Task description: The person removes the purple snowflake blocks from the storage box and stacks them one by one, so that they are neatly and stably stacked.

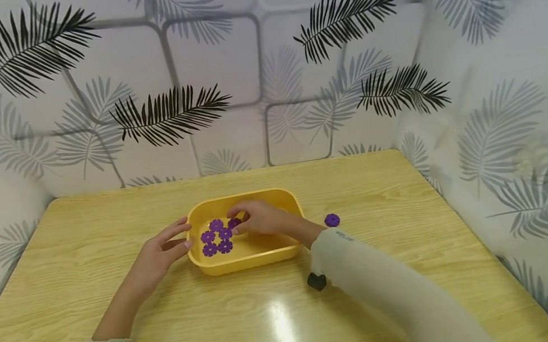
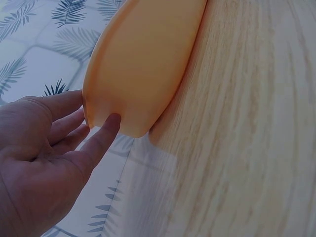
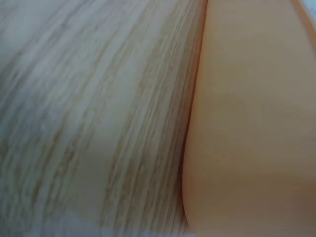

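A yellow plastic tray (image 1: 256,260) stands on the wooden table. Inside its left half lie several purple notched discs (image 1: 209,249), shaped like snowflake building pieces and set in a small ring. My right hand (image 1: 261,217) reaches in over the near right rim and pinches a purple disc (image 1: 234,222) at the ring's upper right. In the right wrist view only the tray's outer wall (image 3: 252,123) and tabletop show; the hand is hidden. At the tray's left end, my left hand (image 1: 161,251) touches the wall with extended fingers, the thumb (image 2: 103,136) against the outside.
One more purple disc (image 1: 332,220) lies on the table (image 1: 210,325) to the right of the tray. Patterned wall covering (image 1: 230,142) with leaf prints rises behind the table and along its sides.
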### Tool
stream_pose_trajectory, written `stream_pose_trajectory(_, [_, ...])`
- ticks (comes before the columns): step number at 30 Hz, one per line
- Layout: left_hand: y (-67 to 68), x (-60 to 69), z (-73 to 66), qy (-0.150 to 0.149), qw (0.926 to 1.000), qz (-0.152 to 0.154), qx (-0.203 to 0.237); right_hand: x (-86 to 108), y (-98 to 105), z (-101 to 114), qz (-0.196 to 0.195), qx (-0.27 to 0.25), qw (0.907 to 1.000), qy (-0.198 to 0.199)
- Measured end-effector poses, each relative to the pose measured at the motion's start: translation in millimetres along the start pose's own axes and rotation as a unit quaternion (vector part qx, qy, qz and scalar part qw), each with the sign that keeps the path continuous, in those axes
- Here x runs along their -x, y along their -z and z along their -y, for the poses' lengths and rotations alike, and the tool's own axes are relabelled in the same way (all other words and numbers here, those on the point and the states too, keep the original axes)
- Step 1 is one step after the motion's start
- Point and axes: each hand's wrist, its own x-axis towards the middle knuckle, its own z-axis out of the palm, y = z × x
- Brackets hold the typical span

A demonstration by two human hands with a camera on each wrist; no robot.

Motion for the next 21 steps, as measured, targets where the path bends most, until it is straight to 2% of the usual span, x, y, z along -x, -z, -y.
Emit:
stream_pose_trajectory(10, [0.4, -0.4, 2.6, 0.000, 1.0000, -0.001, -0.001, -2.4, -3.5, 0.1, 0.003, 0.035, 0.9993, -0.017])
stream_pose_trajectory(21, [0.2, -0.9, 1.6, 0.000, 1.0000, -0.001, 0.003, -4.0, -5.3, -3.6, -0.008, 0.074, 0.9972, -0.002])
